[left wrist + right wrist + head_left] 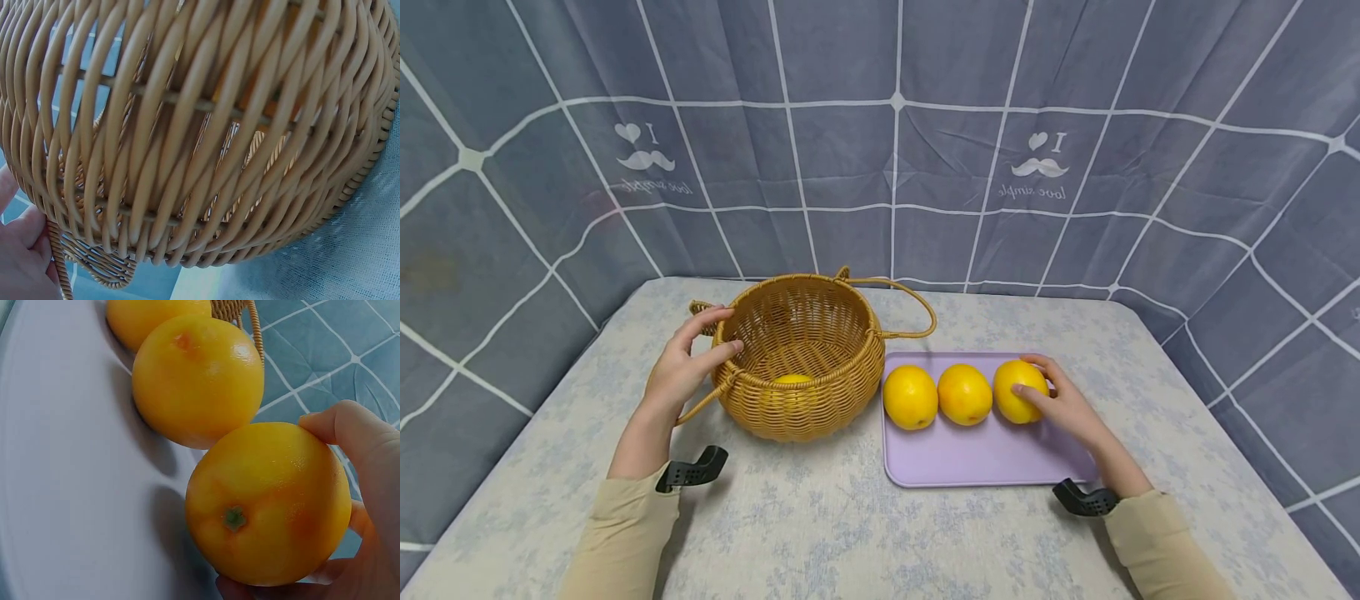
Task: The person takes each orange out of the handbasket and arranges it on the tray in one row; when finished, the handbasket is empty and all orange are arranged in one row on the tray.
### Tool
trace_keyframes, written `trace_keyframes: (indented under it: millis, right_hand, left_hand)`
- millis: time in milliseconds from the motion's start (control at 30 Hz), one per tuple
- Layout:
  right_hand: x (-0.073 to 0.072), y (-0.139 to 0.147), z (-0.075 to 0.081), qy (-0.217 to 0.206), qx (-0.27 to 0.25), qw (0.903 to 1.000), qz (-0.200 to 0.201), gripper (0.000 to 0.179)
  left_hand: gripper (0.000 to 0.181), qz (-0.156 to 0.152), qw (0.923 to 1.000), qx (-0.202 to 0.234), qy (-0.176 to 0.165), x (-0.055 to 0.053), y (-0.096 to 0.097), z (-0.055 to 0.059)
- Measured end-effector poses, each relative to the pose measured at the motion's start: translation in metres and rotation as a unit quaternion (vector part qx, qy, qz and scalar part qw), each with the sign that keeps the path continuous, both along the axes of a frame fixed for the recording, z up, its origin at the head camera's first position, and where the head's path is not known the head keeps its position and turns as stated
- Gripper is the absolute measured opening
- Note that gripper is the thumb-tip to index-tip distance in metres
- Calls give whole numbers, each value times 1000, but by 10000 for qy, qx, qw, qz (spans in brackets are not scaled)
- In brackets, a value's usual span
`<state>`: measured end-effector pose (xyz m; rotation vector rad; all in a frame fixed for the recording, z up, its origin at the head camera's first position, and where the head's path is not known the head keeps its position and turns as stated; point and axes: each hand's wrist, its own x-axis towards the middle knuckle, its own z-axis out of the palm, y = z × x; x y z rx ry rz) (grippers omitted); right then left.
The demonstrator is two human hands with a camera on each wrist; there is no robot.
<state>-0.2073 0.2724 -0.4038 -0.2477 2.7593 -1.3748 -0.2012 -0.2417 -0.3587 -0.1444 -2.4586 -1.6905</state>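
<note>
A round wicker basket point(820, 400) stands at the left with one yellow-orange orange point(793, 379) visible inside it. My left hand point(679, 375) grips the left side of its rim, thumb and fingers over the edge. To the right, a row of three oranges sits at a purple tray point(970, 467): a left orange point(910, 397), a middle orange point(965, 394) and a right one. Around that right orange point(269, 500), the thumb and fingers of my right hand point(1067, 408) are curled. The right wrist view shows its green stem end.
One basket handle point(917, 304) sticks out over the back left corner of the tray. Another handle point(700, 408) hangs at the left front. The table wears a pale floral cloth point(820, 525). A blue-grey checked curtain point(955, 167) rises behind the table.
</note>
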Motion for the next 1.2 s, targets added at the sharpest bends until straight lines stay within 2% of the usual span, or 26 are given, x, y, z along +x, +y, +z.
trace_keyframes:
  millis: [67,133,300,400,867,1200]
  right_hand:
    - [0,0,-2,12,-5,10000,37,59]
    - [4,-5,5,40,3,10000,72,57]
    - [4,-7,3,157,156,9997,63,55]
    - [-1,-2,-7,217,244,9994,88,56]
    - [1,-6,-7,52,418,9990,154,63]
    - [1,-8,-7,541,496,9958,554,59]
  left_hand:
    - [57,-8,10000,17,-31,1,0,1]
    - [57,-6,10000,27,-49,1,0,1]
    - [57,0,10000,10,-52,0,0,0]
    - [57,1,10000,32,-42,0,0,0]
    - [56,-13,10000,32,40,0,0,0]
    - [57,-17,10000,41,79,-2,0,-1]
